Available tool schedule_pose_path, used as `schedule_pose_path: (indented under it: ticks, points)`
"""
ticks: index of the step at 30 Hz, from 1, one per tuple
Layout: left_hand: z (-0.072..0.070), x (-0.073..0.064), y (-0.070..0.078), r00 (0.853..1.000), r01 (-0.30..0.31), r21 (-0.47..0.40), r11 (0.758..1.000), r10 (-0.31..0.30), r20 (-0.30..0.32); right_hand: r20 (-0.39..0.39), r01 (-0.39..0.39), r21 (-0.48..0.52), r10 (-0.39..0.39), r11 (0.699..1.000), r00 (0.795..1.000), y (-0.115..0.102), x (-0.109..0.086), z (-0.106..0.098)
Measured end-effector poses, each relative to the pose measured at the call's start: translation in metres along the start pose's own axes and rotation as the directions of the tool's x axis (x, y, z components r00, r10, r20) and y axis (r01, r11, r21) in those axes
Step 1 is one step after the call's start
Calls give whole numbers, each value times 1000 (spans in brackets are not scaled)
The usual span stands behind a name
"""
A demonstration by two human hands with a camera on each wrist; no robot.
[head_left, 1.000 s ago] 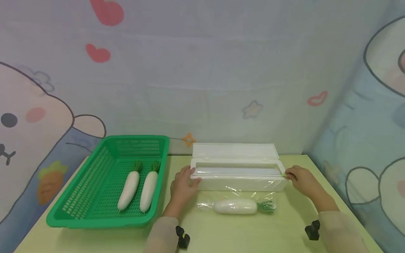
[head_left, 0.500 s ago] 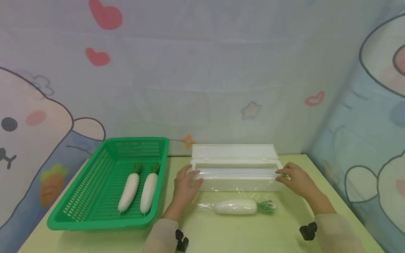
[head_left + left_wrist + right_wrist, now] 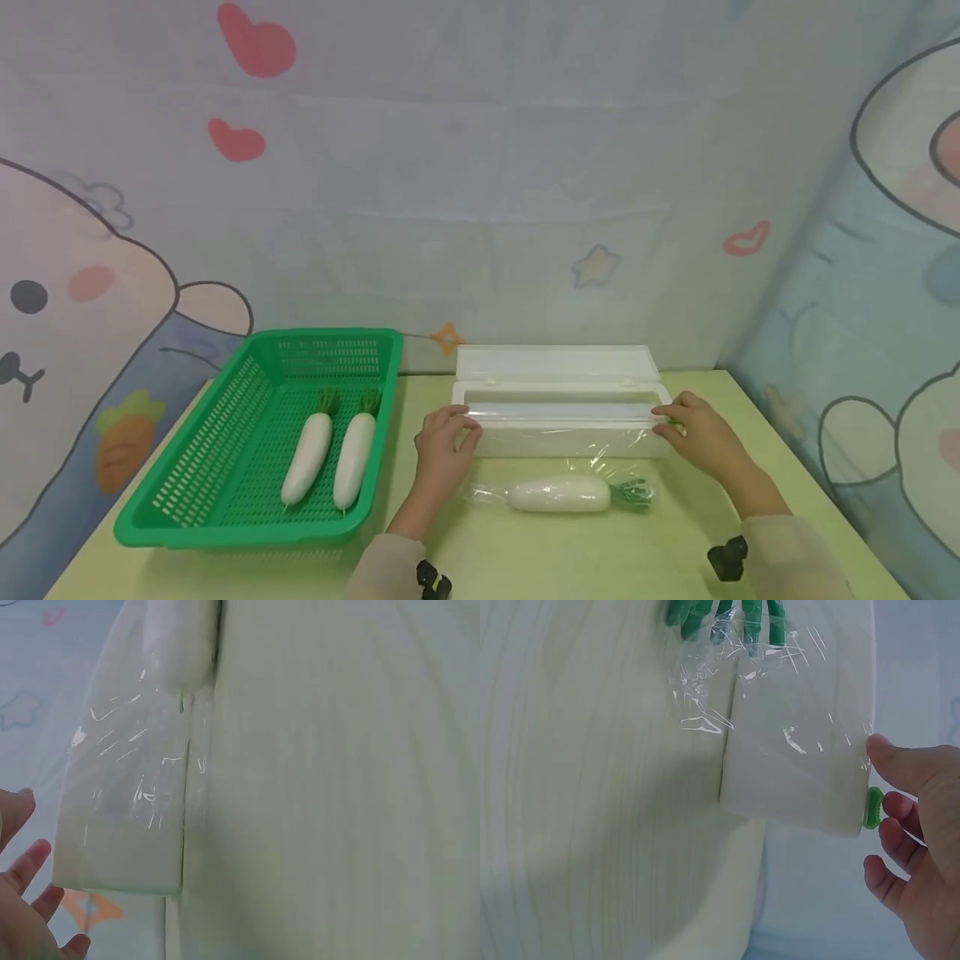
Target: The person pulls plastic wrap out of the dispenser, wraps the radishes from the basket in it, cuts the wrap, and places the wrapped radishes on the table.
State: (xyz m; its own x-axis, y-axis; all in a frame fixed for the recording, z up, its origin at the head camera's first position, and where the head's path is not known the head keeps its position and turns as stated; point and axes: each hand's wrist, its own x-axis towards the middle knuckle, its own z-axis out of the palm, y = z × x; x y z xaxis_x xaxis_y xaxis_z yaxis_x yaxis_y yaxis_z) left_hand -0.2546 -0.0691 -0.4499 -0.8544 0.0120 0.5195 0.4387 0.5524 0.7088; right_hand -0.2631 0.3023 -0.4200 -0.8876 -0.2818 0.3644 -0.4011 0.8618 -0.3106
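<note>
Radish (image 3: 558, 493), head view: in clear film (image 3: 487, 494), between left hand (image 3: 442, 450) and right hand (image 3: 703, 433), body-side. White box (image 3: 570, 442) spans both grips. Left wrist: fingers apart beside box end. Right wrist: grip apart, thumb at box edge, fingers by green slider (image 3: 872, 808). I'd hold film flat, tension even, before cutting.

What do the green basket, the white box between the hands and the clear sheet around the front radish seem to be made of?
Green basket: probably moulded plastic, slightly glossy; even colour, regular slots.
White box: likely rigid plastic, smooth; crisp, straight edges, though coated card isn't ruled out.
Clear sheet: apparently thin plastic film, shiny; see-through, with creases and sharp highlights.
</note>
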Motion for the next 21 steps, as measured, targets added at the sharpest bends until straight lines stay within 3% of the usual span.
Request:
schedule_pose_path:
  ticks: [8,16,21]
  points:
    - [0,-5,2,1000,17,-112,994,-17,2,-64,3,-18,-4,1000,998,1,-2,4]
    - [-1,-8,3,1000,4,-97,995,-5,-3,-96,36,-48,-41,998,995,-1,-5,8]
    - [-3,-8,4,1000,28,-95,995,-27,6,-113,32,-28,-35,999,993,-1,-7,9]
